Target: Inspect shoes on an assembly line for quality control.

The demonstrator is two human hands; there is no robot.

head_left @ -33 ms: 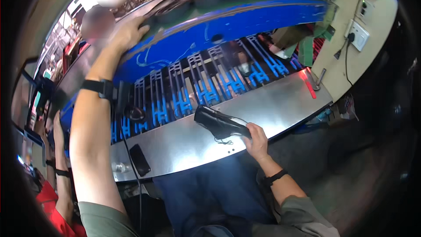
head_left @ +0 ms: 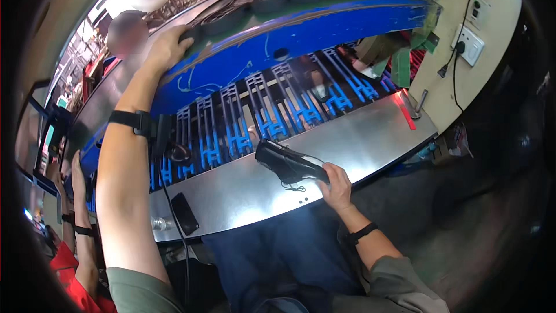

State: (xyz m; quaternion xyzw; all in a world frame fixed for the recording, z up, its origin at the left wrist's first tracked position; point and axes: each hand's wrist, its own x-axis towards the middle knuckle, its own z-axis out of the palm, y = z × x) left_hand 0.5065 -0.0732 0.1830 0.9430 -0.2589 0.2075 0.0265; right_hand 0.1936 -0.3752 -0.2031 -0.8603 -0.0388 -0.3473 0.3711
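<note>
My right hand point(head_left: 336, 186) is closed around the toe end of a black lace-up shoe point(head_left: 286, 162). The shoe lies tilted over the metal ledge point(head_left: 231, 203), heel toward the far left, with its laces hanging loose. My left arm stretches up to a blue shelf point(head_left: 231, 52). There my left hand point(head_left: 167, 51) is at the near left end of a row of black shoe soles point(head_left: 269, 4), thumb and fingers about the end one; some fingertips are hidden. Between shelf and ledge runs a rack of blue-lit metal bars point(head_left: 237, 127).
A phone point(head_left: 185, 213) and a small clear jar point(head_left: 161, 224) rest on the ledge's left. A hammer point(head_left: 420, 104) lies by a red-lit strip at the right, below a wall panel with a plugged-in socket point(head_left: 470, 46). Another person's arm point(head_left: 82, 214) is at far left.
The view has shifted very slightly. Both hands keep their places, the right one still on the shoe.
</note>
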